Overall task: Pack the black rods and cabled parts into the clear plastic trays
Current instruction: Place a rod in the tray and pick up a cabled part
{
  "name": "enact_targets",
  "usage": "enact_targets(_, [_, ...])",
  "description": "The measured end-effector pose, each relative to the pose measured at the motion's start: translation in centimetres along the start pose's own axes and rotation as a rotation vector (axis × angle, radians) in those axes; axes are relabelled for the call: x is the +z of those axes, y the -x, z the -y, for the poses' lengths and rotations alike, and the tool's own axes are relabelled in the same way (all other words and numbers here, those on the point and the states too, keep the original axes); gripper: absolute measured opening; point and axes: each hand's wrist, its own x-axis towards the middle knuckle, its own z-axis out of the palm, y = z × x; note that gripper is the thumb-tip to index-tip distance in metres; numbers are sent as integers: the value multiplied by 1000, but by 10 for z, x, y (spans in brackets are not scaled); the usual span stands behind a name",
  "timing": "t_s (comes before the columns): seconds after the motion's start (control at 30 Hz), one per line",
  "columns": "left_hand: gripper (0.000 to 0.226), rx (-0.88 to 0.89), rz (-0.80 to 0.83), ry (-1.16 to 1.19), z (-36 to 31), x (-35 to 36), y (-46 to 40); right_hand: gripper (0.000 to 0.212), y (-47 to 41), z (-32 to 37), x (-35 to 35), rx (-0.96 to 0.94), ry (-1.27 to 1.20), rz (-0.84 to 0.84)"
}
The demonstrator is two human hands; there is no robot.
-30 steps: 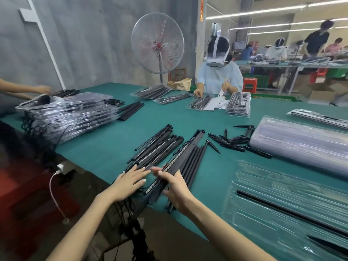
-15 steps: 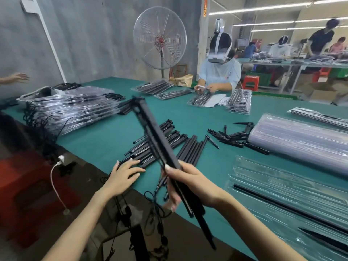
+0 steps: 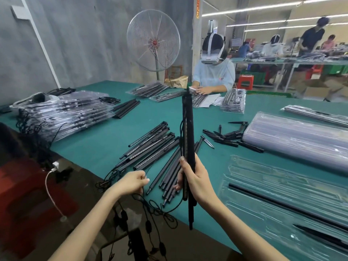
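My right hand (image 3: 195,178) grips a bundle of black rods (image 3: 188,129), one with an LED strip, and holds it upright above the table's near edge. A thin black cable (image 3: 162,211) hangs from the bundle and loops over the edge. My left hand (image 3: 131,182) pinches that cable just left of the bundle. More black rods (image 3: 150,147) lie fanned on the green table (image 3: 94,147) behind my hands. At the right a clear plastic tray (image 3: 282,189) lies flat with one black rod (image 3: 278,202) in a groove.
Short black spikes (image 3: 227,137) lie scattered past the rods. A stack of clear trays (image 3: 293,136) sits at the right, packed trays (image 3: 64,113) pile up at the left. A person (image 3: 212,72) works across the table, near a standing fan (image 3: 153,40).
My right hand lifted the rod bundle off the table and swung it from a leftward tilt to upright. My left hand left the rods and pinched the hanging cable.
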Motion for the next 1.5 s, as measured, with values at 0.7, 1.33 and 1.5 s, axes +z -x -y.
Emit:
enact_targets(0.7, [31,78,-79,59,32,-9,45,25,10,26,25,70,-189,282])
enact_targets(1.33, [28,364,-688,-208,51,59,78,30,13,4,46,123,-311,55])
enact_targets(1.5, [32,-208,-658,573,64,56,75,26,17,-4,51,170,-229,80])
